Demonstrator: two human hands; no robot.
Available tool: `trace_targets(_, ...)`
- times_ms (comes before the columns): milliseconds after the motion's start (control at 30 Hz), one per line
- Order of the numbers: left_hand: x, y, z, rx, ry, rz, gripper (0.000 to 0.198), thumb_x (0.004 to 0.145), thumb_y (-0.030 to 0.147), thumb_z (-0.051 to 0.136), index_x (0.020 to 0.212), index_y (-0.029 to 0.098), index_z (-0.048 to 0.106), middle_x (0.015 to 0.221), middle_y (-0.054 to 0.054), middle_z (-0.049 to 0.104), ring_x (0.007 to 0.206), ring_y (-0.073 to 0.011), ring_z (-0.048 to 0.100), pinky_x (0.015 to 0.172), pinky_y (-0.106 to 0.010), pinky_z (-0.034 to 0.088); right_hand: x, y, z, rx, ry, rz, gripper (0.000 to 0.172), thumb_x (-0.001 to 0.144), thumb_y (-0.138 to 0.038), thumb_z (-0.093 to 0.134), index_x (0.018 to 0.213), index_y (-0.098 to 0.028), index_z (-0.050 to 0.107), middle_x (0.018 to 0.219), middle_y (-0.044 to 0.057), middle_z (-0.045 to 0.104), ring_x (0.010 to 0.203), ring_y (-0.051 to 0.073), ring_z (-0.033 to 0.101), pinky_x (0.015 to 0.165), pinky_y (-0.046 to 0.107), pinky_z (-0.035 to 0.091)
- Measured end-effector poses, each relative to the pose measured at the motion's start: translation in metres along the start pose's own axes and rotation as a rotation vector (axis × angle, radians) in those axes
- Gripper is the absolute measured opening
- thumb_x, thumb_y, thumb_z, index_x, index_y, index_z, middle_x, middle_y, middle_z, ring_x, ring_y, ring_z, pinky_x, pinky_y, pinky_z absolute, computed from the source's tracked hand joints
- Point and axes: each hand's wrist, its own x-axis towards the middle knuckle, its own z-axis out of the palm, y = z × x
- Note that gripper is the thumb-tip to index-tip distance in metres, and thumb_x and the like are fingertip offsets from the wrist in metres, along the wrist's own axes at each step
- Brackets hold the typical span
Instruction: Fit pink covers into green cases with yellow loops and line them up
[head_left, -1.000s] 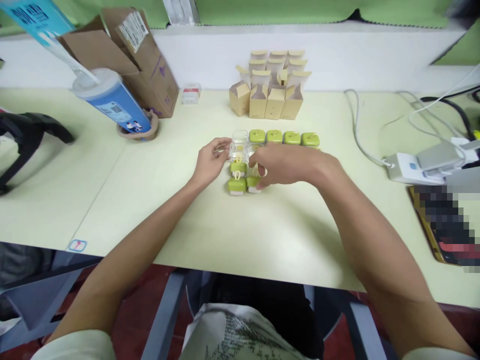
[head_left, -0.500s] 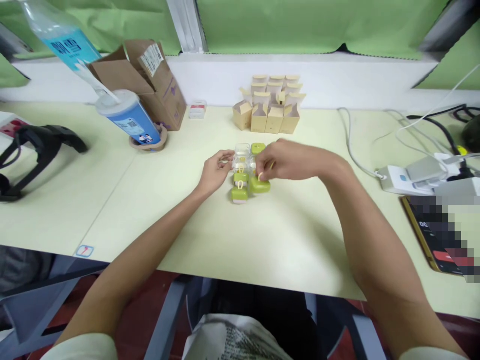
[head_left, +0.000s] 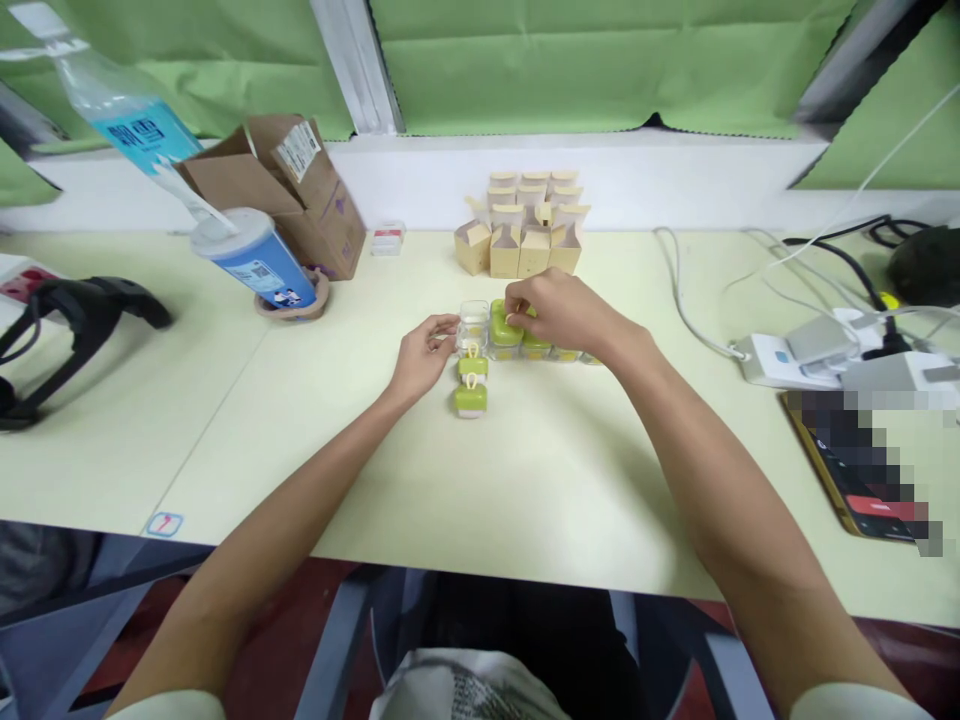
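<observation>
Small clear plastic containers (head_left: 473, 314) stand in rows on the table, and several on the right side wear green lids (head_left: 537, 340). My right hand (head_left: 551, 300) pinches a green lid (head_left: 506, 326) near its pale loop, and the lid sits over a clear container at the left end of the lidded row. My left hand (head_left: 424, 355) is at the left edge of the uncovered containers, fingers loosely curved and apart, fingertips against or just beside them. Closer to me are two green lids with pale cord loops (head_left: 472, 398), one in front of the other.
Several open small cardboard boxes (head_left: 519, 250) stand against the wall. At left are a large brown carton (head_left: 330, 210), a blue cup (head_left: 262, 260), a bottle (head_left: 135, 130) and a black strap-like object (head_left: 90, 300). A power strip (head_left: 787, 360), cables and a phone (head_left: 847, 480) lie right.
My right hand has carried the green lid away from me, from beside the two loose lids onto a clear container. My left hand stays by the containers. The view has shifted slightly.
</observation>
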Motion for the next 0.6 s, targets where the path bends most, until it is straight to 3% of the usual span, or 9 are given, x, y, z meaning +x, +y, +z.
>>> trace_targets(300,0.001,-0.004,0.001,-0.001,0.019,0.029,0.037,0.085,0.023,0.07,0.121,0.018,0.076,0.124,-0.011,0.083,0.119,-0.0251,0.077,0.101,-0.039,0.066,0.002,-0.007,0.01,-0.124,-0.006,-0.075,0.025,0.103,-0.011,0.06,0.116,-0.015,0.082,0.107,0.016,0.081,0.093,0.028,0.07,0.07,0.037,0.032)
trace_targets(600,0.001,-0.002,0.001,0.012,0.021,0.033,0.035,0.085,0.023,0.069,0.119,0.019,0.077,0.123,-0.01,0.084,0.119,-0.0249,0.078,0.101,-0.039,0.065,0.003,-0.011,0.011,-0.11,-0.038,-0.075,0.025,0.099,-0.012,0.075,0.122,-0.015,0.083,0.117,0.014,0.082,0.103,0.029,0.072,0.073,0.037,0.036)
